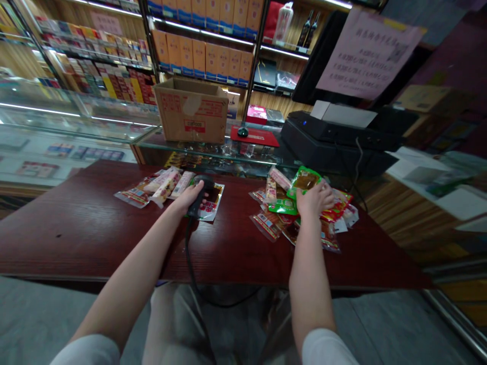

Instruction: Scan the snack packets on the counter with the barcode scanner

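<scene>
My left hand (192, 196) is wrapped round the handle of a black corded barcode scanner (196, 205). The scanner is over a snack packet with a silvery lower edge (210, 213), partly covering it. Left of it lie long clear-wrapped snack bars (167, 185) in a small heap. On the right, my right hand (315, 198) closes on a green snack packet (305, 178) at the top of a mixed pile; its fingertips are partly hidden. Red packets (340, 203), another green packet (283, 206) and clear-wrapped snacks (267, 223) lie around and under that hand.
A dark red wooden table (114, 238) spans the front. Behind it stand a glass counter with an open cardboard box (192, 114), a red mat (254, 136) with a mouse (242, 132), and a black printer-like machine (335, 132). The scanner's cable (189, 258) hangs over the table edge.
</scene>
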`<state>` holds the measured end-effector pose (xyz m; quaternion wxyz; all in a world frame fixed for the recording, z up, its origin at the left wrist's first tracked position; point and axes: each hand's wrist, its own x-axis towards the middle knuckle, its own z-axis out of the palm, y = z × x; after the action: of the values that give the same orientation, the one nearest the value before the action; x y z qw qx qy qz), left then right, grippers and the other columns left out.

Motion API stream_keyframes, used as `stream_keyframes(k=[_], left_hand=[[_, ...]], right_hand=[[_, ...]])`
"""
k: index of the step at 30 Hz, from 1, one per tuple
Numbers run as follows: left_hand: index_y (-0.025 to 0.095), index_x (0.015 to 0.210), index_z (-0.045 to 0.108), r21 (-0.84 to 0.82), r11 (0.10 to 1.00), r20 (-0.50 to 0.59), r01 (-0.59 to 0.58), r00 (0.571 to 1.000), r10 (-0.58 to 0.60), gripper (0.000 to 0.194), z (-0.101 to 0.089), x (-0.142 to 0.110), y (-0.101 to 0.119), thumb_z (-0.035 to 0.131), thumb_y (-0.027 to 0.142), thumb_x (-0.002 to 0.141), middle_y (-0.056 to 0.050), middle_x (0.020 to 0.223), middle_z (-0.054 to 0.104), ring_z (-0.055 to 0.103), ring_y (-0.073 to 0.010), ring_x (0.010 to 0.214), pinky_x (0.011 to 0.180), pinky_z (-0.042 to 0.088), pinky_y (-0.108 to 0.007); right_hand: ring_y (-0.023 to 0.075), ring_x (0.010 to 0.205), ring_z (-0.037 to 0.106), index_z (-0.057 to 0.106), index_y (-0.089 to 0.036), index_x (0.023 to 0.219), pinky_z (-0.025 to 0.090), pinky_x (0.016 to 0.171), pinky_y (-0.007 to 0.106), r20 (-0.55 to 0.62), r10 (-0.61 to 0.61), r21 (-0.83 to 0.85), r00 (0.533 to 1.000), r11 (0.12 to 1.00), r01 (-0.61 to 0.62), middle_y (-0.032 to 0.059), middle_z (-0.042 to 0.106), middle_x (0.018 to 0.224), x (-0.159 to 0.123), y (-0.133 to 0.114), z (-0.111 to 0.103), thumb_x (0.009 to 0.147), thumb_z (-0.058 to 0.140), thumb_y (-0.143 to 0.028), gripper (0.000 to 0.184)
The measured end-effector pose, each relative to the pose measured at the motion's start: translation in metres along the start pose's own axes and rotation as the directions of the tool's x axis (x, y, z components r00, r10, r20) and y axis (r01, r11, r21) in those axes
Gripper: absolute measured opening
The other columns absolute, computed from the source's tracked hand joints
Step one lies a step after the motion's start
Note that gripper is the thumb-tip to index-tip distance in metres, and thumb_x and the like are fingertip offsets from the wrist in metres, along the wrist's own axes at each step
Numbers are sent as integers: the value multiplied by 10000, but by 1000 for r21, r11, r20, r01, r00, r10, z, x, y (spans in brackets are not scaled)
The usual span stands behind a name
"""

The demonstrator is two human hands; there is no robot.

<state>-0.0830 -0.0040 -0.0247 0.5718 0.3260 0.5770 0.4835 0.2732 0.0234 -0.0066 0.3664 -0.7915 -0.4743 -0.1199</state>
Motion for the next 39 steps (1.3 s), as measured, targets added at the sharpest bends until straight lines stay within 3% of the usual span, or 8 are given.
stream_keyframes(k=[3, 6, 11, 17, 21, 26, 33, 39], left_hand=[[131, 853, 587, -4, 999, 39, 42, 998, -42, 339, 9, 2, -6, 482, 436, 956, -36, 582, 616, 520, -96, 377, 360, 415, -182], [105, 798, 614, 9, 991, 154, 136, 979, -136, 478, 19, 4, -14, 399, 496, 970, -49, 505, 572, 502, -103, 363, 351, 391, -176], [89, 840, 643, -115, 986, 318, 121, 945, -79, 548, 23, 6, -18, 393, 564, 949, -48, 516, 563, 515, -102, 395, 383, 398, -175], [112, 923, 646, -295, 954, 209, -58, 970, 123, 530, -7, -3, 8, 449, 604, 915, -24, 544, 560, 512, -101, 415, 392, 409, -182], [131, 957, 639, -307, 945, 115, -110, 982, 151, 470, -19, -7, 17, 424, 549, 947, -30, 578, 589, 514, -102, 412, 380, 404, -184], [122, 983, 632, -277, 956, 111, -98, 985, 133, 479, -14, -8, 15, 447, 560, 934, -21, 551, 571, 516, -106, 404, 372, 404, -186], [99, 945, 656, -204, 976, 126, -76, 987, 103, 504, -8, -12, 13, 490, 574, 913, -24, 532, 564, 522, -95, 412, 395, 410, -173], [108, 1012, 647, -219, 970, 124, -104, 983, 134, 508, -8, -13, 14, 515, 584, 896, -33, 594, 610, 515, -94, 407, 379, 394, -190]], right_hand=[[403, 1342, 319, 438, -124, 1346, 214, 1060, 652, -117, -158, 118, 980, 978, 172, 245, 419, 1401, -10, -17, 1, 808, 582, -256, 572], [322, 1251, 441, 553, -167, 1211, 262, 1078, 556, 16, -415, 260, 910, 880, 397, 167, 559, 1263, -34, -47, 8, 871, 492, -243, 353], [256, 1086, 583, 581, -167, 1233, 408, 969, 393, 550, -540, 359, 637, 842, 403, 127, 649, 1152, -89, -86, 27, 897, 548, -370, 394], [358, 1272, 448, 514, -280, 1395, 331, 1030, 503, 686, -598, 331, 415, 765, 553, 153, 481, 1402, -118, -98, 29, 841, 518, -696, 693], [346, 1229, 480, 630, -166, 1243, 330, 1036, 468, 657, -551, 226, 514, 795, 563, 198, 537, 1292, -113, -95, 29, 897, 428, -677, 649], [412, 1336, 385, 337, -21, 1455, 288, 1074, 490, 627, -415, 123, 659, 888, 442, 312, 392, 1436, -112, -86, 37, 761, 612, -706, 1014], [473, 1413, 261, 274, -20, 1476, 205, 1121, 552, 767, -363, 117, 529, 890, 441, 336, 289, 1509, -104, -87, 38, 569, 715, -767, 1255], [473, 1400, 281, 320, 19, 1424, 220, 1118, 550, 769, -348, 111, 537, 899, 423, 366, 314, 1467, -102, -87, 32, 531, 774, -712, 1240]])
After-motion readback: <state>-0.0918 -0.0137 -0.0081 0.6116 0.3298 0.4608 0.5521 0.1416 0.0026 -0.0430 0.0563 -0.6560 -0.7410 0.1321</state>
